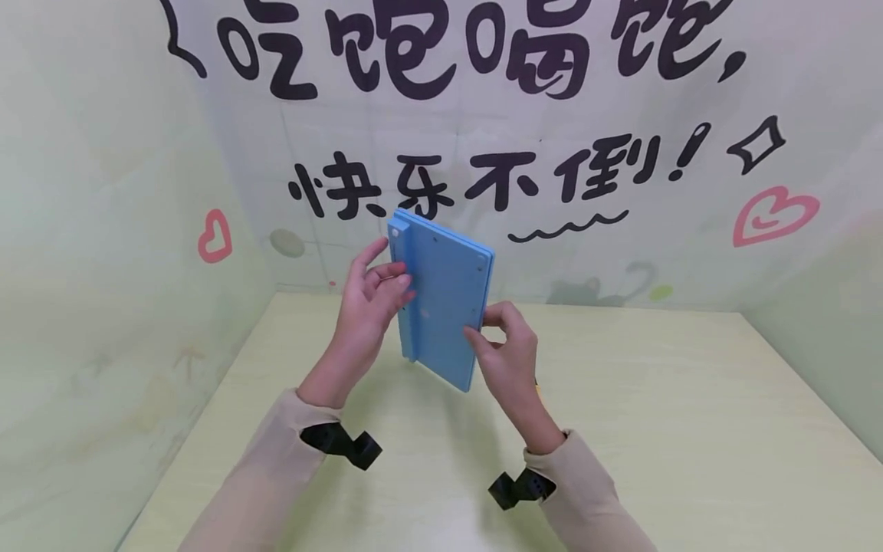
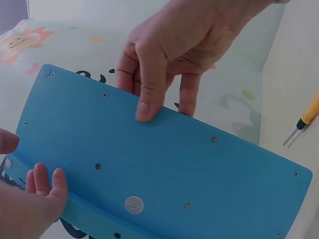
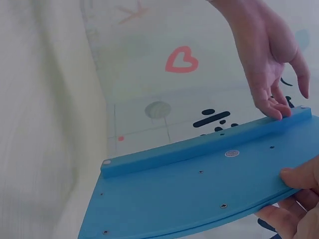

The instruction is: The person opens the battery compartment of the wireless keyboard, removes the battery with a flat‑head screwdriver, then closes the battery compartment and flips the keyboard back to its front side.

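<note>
A thin blue keyboard [image 1: 444, 299] is held up above the table, tilted, with its screwed underside facing me. Its key side is hidden. Along one long edge runs a raised ridge [image 3: 199, 147]. My right hand [image 1: 509, 356] pinches the opposite long edge, thumb [image 2: 145, 107] on the underside and fingers behind. At the ridge, my left hand [image 1: 369, 307] touches the keyboard with its fingertips [image 3: 279, 112], while its thumb stands apart from the surface. Several small screws and a round silver sticker [image 2: 134, 204] show on the underside.
A screwdriver with a yellow handle [image 2: 310, 110] lies on the pale table [image 1: 655, 429], mostly hidden behind my right wrist in the head view. A printed backdrop [image 1: 428, 123] rises behind the table, with pale side walls at left and right.
</note>
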The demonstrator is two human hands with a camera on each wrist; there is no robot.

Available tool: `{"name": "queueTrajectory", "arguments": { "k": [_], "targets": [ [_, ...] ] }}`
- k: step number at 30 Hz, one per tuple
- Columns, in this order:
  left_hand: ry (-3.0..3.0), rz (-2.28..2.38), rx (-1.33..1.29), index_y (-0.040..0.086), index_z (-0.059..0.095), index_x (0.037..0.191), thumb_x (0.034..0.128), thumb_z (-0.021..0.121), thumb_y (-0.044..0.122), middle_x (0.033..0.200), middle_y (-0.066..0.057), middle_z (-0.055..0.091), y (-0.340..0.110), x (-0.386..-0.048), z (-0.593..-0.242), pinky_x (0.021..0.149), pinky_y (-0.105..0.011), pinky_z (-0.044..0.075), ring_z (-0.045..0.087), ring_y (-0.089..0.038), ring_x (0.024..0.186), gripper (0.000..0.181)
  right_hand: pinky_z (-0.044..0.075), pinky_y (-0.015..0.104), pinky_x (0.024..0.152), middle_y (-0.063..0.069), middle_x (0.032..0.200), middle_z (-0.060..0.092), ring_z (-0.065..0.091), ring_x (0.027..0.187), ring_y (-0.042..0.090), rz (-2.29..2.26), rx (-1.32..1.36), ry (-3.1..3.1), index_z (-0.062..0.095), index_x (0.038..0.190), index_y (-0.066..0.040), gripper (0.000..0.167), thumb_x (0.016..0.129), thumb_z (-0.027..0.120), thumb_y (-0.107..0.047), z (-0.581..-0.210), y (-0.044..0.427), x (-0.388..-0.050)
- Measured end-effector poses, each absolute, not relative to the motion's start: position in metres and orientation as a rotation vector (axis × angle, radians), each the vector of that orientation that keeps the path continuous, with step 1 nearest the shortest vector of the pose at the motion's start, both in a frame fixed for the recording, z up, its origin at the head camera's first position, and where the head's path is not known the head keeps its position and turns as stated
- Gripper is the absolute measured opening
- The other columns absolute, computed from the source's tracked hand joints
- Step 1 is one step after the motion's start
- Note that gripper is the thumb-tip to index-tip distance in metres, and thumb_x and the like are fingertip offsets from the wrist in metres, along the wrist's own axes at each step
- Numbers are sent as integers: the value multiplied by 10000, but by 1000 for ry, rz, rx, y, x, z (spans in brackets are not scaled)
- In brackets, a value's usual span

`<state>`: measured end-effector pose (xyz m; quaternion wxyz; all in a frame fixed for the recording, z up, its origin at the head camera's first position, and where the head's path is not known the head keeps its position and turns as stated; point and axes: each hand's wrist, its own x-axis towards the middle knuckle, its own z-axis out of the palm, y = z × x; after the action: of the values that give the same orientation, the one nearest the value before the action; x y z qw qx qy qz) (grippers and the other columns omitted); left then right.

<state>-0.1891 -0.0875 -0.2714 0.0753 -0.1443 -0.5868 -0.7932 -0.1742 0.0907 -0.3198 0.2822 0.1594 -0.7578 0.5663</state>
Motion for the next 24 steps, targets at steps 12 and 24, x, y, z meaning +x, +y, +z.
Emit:
{"name": "queueTrajectory", "arguments": {
  "k": [12, 24],
  "targets": [
    [-1851, -2364, -354, 82, 291, 1378, 917, 506, 47, 1162, -143, 439, -94, -189, -301, 939, -363, 411, 468, -240, 1081, 510, 535, 336, 589, 109, 874, 604, 606, 834, 207, 1564, 382, -2035, 554, 910, 16, 209, 762, 696, 59, -321, 88, -171],
    [-1850, -2354, 104, 54, 350, 1344, 863, 558, -11, 1079, -122, 479, -95, -195, -336, 775, -244, 454, 536, -146, 873, 528, 493, 390, 767, 170, 901, 575, 577, 845, 256, 1630, 342, -1959, 549, 920, 69, 208, 760, 680, 93, -316, 87, -174]
  ]
}}
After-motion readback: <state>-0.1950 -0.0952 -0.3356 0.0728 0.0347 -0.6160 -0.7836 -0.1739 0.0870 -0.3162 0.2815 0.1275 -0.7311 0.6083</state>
